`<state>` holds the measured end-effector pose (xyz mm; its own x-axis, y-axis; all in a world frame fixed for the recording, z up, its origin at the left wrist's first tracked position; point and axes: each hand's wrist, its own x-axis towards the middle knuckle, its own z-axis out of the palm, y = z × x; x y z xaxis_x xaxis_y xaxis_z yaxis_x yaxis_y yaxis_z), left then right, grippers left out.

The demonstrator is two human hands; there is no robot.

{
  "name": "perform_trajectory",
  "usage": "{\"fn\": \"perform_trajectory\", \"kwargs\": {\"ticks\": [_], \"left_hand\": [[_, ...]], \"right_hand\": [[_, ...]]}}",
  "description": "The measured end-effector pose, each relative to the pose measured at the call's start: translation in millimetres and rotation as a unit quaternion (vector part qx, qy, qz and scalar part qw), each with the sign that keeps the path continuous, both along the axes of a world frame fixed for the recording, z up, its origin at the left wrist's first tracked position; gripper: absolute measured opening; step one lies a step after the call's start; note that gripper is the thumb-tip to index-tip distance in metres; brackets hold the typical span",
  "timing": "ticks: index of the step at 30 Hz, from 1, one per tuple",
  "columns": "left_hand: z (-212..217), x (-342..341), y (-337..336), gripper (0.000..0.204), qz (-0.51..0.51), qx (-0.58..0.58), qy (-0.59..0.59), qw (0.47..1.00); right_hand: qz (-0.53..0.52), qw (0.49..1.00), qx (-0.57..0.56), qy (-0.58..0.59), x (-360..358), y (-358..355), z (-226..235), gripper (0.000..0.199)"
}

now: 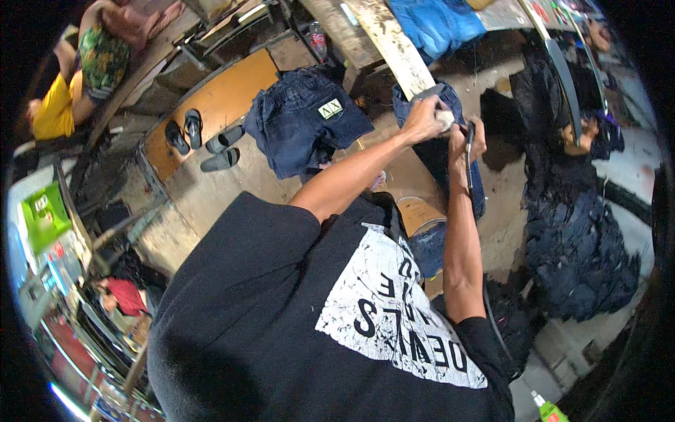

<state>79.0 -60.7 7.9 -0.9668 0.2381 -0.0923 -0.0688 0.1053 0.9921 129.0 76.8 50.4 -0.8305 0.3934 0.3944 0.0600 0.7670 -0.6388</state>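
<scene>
My left hand [424, 118] is closed around a whitish pad [444, 117] and presses it on a dark blue denim garment [441, 151]. The garment is stretched over a slanted wooden plank [389, 39]. Just to the right, my right hand [478, 143] grips a slim dark tool [469, 160] that points down along the same garment. Both forearms reach forward over my black shirt with a white print [394, 309]. What the pad is made of cannot be made out.
A pair of denim shorts [306, 119] with a pale label hangs to the left. Sandals [204, 139] lie by an orange board [221, 98]. A heap of dark denim [580, 253] fills the right, where another person's hand [581, 135] works. A person in yellow [53, 109] sits far left.
</scene>
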Motion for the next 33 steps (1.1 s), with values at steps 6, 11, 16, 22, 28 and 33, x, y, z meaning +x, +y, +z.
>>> {"fn": "perform_trajectory", "kwargs": {"ticks": [6,11,16,22,28,33], "left_hand": [[1,26,37,0.031,0.147,0.055,-0.062,0.986],[1,27,18,0.031,-0.012,-0.037,-0.026,0.999],[-9,-6,-16,0.030,-0.139,-0.167,0.158,0.963],[5,6,-17,0.034,-0.172,-0.120,0.046,0.977],[-4,21,-19,0.040,-0.134,-0.084,0.014,0.987],[-12,14,-23,0.030,-0.135,-0.067,0.020,0.988]], "right_hand": [[0.010,0.998,-0.053,0.031,-14,2,-4,0.038],[0.004,0.990,-0.143,0.003,1,22,-15,0.030],[0.089,0.985,-0.148,0.004,73,76,-21,0.024],[0.095,0.947,-0.303,-0.037,101,118,-36,0.026],[0.196,0.935,-0.295,-0.014,74,105,-23,0.028],[0.389,0.907,-0.137,0.083,45,72,-44,0.022]]}}
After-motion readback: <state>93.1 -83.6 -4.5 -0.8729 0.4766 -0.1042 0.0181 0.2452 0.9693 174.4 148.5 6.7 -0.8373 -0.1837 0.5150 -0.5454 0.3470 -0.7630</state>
